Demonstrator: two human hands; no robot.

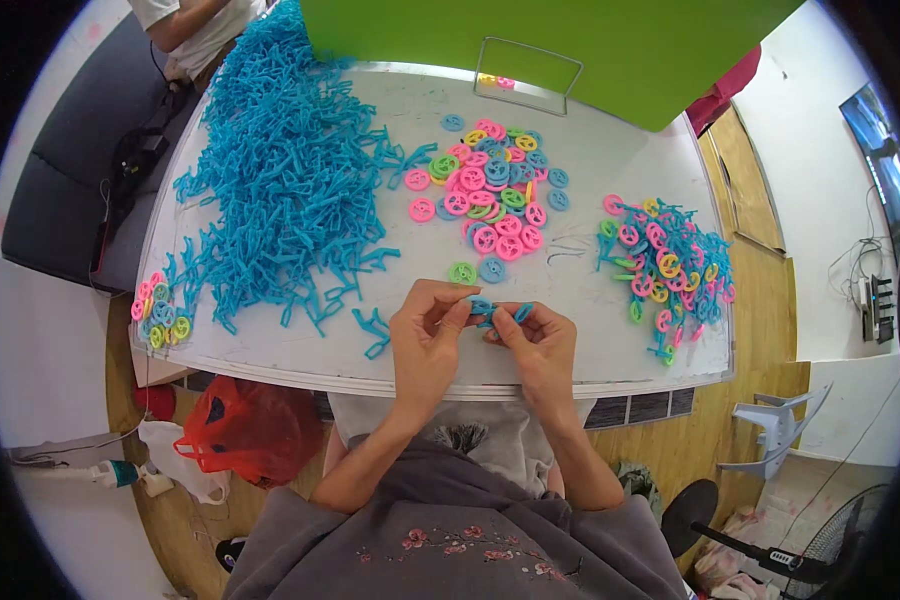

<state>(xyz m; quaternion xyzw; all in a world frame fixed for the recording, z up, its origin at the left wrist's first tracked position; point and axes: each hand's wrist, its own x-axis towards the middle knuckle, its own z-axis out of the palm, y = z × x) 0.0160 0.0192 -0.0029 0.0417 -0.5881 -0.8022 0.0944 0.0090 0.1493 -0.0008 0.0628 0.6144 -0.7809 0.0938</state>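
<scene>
Near the front edge of the white table, my two hands meet with their fingertips close together. My left hand point(427, 335) pinches a small blue plastic wheel point(479, 304). My right hand point(538, 345) grips a blue forked plastic piece point(523, 313), its looped end showing above the fingers. The wheel and the forked piece touch or nearly touch; fingers hide the exact contact. Just beyond my fingertips lie a green wheel point(462, 273) and another blue wheel point(492, 269). Left of my left hand rests a loose blue forked piece point(374, 332).
A large heap of blue forked pieces point(280, 180) covers the table's left. Mixed coloured wheels point(495, 175) lie mid-table; wheels joined with blue pieces point(670, 265) are piled at right. A green panel point(550, 50) and wire frame point(528, 75) stand behind. Another person point(195, 30) is far left.
</scene>
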